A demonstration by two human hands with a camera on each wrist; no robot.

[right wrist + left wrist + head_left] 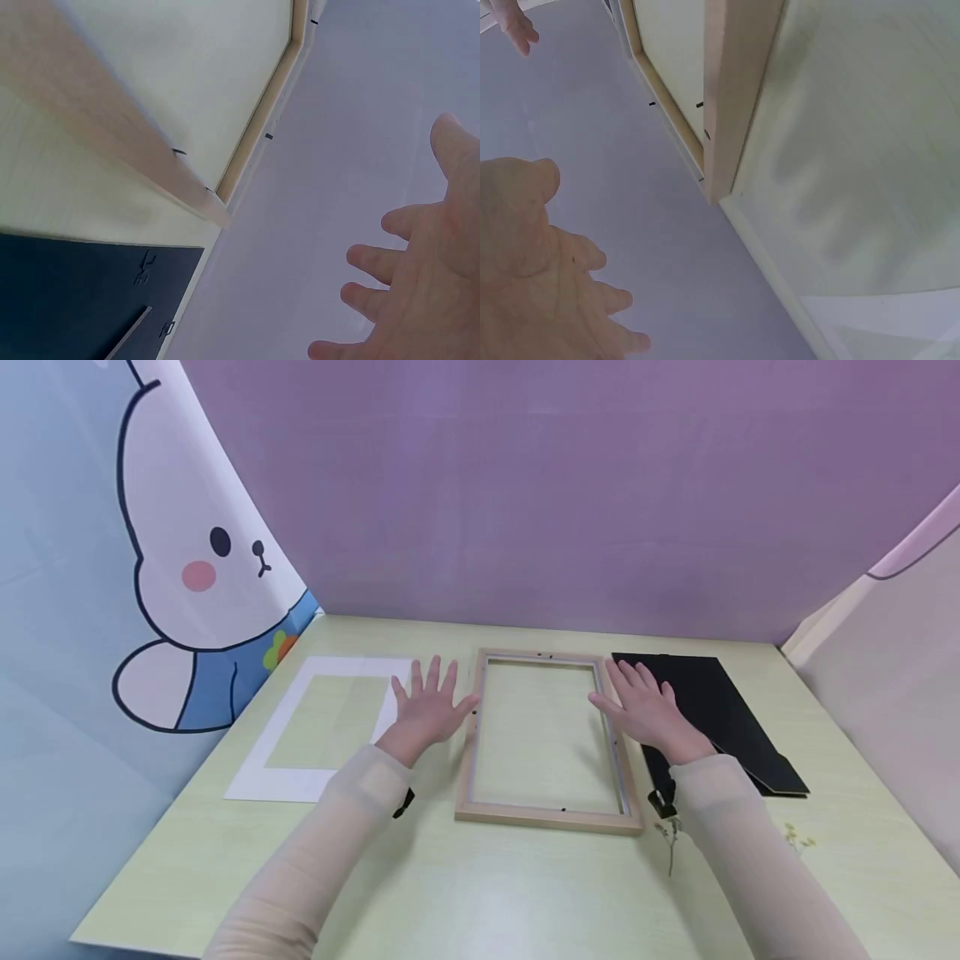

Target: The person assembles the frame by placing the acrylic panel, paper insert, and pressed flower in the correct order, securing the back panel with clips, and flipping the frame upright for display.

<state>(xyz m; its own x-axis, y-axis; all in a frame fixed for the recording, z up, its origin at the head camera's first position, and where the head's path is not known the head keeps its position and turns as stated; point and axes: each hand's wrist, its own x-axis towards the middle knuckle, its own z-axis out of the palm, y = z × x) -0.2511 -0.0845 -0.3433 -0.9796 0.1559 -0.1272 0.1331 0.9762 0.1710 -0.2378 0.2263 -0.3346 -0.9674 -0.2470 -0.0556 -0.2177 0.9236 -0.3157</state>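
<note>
A rectangular light wooden picture frame [547, 739] lies flat in the middle of the pale yellow-green tabletop [487, 893], its open centre showing the tabletop through it. The left hand [429, 708] hovers at the frame's left rail with its fingers spread wide and straight, the thumb reaching close to the rail; whether it touches the wood I cannot tell. The right hand [647, 708] is at the frame's right rail, fingers likewise spread and holding nothing, partly over the near edge of a flat black backing board [720, 718] that lies just beside the frame on the right. To the left of the frame, under the left hand's outer side, lies a white rectangular paper mat with a cut-out window [288, 752]. Small dried flower sprigs [669, 839] rest on the tabletop near the right forearm. Both wrist views show the open palms and the frame's corners
</note>
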